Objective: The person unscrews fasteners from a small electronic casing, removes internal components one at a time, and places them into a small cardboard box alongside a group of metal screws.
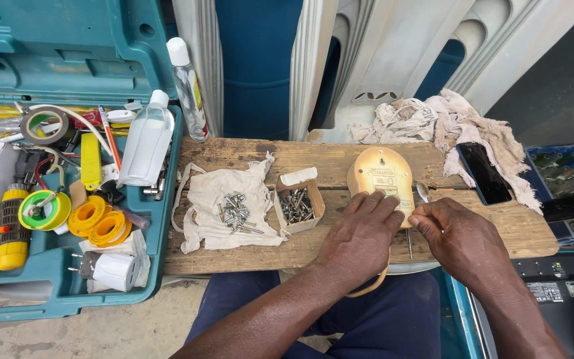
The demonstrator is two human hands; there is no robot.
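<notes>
A tan oval plastic housing [380, 174] lies on a wooden board [247, 154] across my lap. My left hand [360, 236] lies flat on its near end, fingers spread, holding it down. My right hand [460, 240] is at the housing's right edge, with fingertips pinched on a thin metal tool [409, 244] whose shaft runs toward me beneath the hand. A small shiny metal piece [422, 192] lies just above my right fingers. What the fingertips pinch at the housing's edge is hidden.
A small cardboard box of screws [297, 204] and a cloth [230, 206] with several loose screws lie left of the housing. An open teal toolbox [61, 166] with tape rolls and bottles stands at the left. A black phone [484, 173] rests on rags at the right.
</notes>
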